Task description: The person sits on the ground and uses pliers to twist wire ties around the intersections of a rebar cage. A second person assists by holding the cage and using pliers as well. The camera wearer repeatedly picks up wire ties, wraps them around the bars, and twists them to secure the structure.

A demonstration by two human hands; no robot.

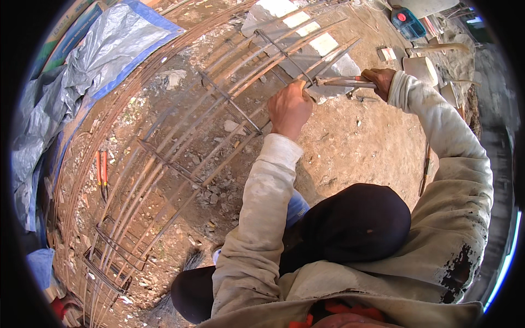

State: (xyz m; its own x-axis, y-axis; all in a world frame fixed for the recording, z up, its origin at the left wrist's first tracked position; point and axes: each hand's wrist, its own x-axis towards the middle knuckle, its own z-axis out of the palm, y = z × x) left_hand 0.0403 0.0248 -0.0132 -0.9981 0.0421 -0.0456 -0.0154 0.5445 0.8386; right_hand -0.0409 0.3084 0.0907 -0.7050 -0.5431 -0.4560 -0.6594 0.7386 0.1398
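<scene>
A long rebar cage [224, 97] of rusty bars and square stirrups runs diagonally from the lower left to the upper middle. My left hand [291, 111] is closed on the cage's near side, next to a stirrup at its upper end; its fingertips are partly hidden. My right hand [381, 82] is wrapped around the handles of metal pincers [344, 82]. The pincers point left, their jaws close to the stirrup and the left hand's knuckles. Whether the jaws grip a wire there is too small to tell.
Red-handled pliers [102, 168] lie on the ground left of the cage. Thin rods [95, 139] curve along a silver-blue tarp [117, 46]. Pale slabs [344, 64] lie beneath the cage's far end. At the upper right are a blue jug [408, 25] and a wooden handle [444, 48].
</scene>
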